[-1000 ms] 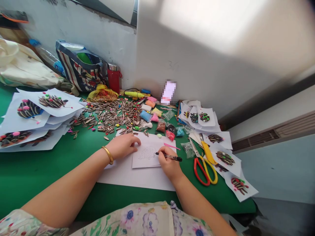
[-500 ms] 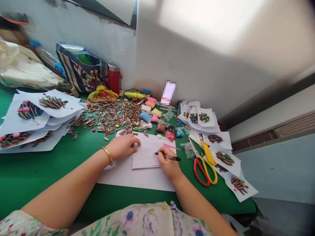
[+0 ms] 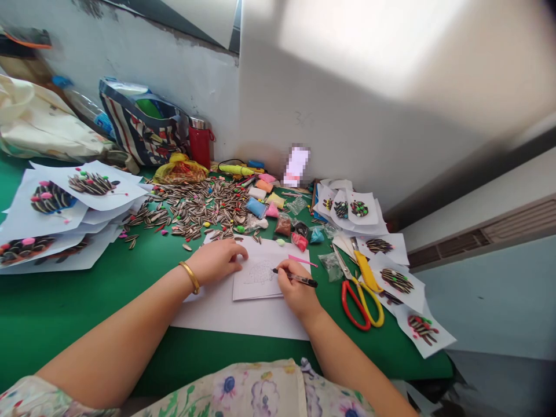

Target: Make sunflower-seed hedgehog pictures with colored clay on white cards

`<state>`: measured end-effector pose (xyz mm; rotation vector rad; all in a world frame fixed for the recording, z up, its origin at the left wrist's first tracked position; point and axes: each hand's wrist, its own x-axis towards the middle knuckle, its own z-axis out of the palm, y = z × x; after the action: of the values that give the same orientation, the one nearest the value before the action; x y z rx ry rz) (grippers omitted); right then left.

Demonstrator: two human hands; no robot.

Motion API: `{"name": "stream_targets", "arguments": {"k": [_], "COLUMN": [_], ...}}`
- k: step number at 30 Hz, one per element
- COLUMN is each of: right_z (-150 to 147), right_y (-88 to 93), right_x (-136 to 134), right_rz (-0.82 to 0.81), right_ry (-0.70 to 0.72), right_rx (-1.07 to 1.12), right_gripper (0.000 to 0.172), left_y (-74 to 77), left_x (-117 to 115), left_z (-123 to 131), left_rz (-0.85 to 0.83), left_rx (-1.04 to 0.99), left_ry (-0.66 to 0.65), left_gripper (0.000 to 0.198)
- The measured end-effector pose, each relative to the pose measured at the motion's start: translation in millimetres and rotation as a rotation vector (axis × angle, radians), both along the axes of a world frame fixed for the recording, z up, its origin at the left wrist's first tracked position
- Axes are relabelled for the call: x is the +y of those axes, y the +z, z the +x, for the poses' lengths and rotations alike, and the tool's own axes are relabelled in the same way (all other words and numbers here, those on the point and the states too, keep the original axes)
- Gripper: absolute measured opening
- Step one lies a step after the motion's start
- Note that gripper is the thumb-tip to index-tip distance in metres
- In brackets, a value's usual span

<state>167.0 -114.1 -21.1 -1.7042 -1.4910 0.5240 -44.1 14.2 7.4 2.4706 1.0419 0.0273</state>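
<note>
Left hand (image 3: 220,259): palm down, fingers loosely bent, tips toward the right hand (image 3: 299,291). The latter sits slightly behind and right of it, thumb and fingers pinched, writing grip. Left forearm (image 3: 119,333) runs back and left from its hand, right forearm (image 3: 347,356) back and right. Hands near, not touching.

Smooth matt paper card (image 3: 258,279), glossy plas. pen (image 3: 303,280), metal scissors (image 3: 344,265) w/ plas. handles (image 3: 344,298), shiny metal bangle (image 3: 193,274)

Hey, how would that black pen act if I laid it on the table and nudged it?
The black pen would probably roll, since its barrel looks slim and rounded. It's likely light: the right hand pinches it near one end. It should stay stiff, looking straight throughout.
</note>
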Motion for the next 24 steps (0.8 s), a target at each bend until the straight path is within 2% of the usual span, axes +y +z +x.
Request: {"name": "stream_targets", "arguments": {"k": [16,24], "right_z": [-0.7,2.1], "right_y": [2.3,-3.6], "right_x": [2.3,3.5], "right_rz": [-0.024,-0.003], "right_ry": [0.007,0.018], "right_rx": [-0.019,0.005], "right_gripper": [0.017,0.02], "left_y": [1.1,1.7], "left_x": [-0.3,-0.6], "left_z": [-0.1,0.6], "left_rz": [-0.002,-0.004], "left_rx": [-0.003,0.001], "left_ry": [0.003,0.007], "left_gripper": [0.025,0.025]}}
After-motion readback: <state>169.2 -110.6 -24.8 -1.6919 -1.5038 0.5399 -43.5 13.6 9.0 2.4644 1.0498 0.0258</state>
